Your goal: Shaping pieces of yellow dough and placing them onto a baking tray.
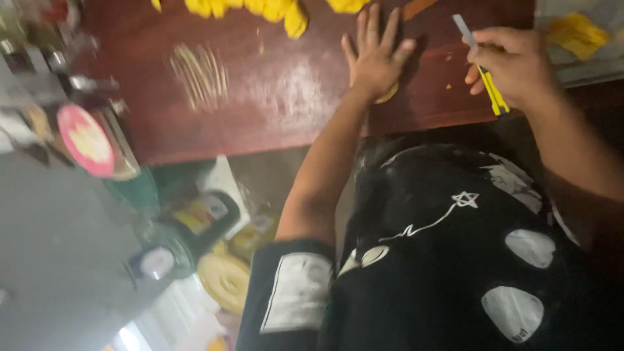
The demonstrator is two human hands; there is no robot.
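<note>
Fabric first: nearest the camera is the person's black shirt (455,260), soft and creased, with white oval patches and a thin white line drawing on it. Black short sleeve (286,292) at near left carries a white rectangular patch.

Left of that, below table level, blurred clutter: round yellow coil-like thing (224,279), dark container with a yellow label (205,218), small round white dial (157,262). Too smeared to identify further. Further left, a round pink-rimmed disc with a yellow centre (86,140).

Beyond the shirt, dark red-brown wooden table (227,123), smooth and glossy, with a pale dusty smear at the middle and a patch of fine pale streaks (201,75) toward the left.

Left hand (375,55): flat, palm down, fingers spread and fully extended, pressing on a small flat yellow disc (388,95). Only the disc's near edge shows, under the heel of the palm. Nothing gripped.

Right hand (513,65), right side, fingers curled closed around a utility knife (481,65): slim yellow handle poking out the near side of the fist, thin grey blade angled up and far-left. Held above the table edge, well apart from the disc.

Far edge: row of soft lumpy yellow pieces (279,10), matte. Far right, crumpled yellow lump (575,32) on a grey surface (604,65).
</note>
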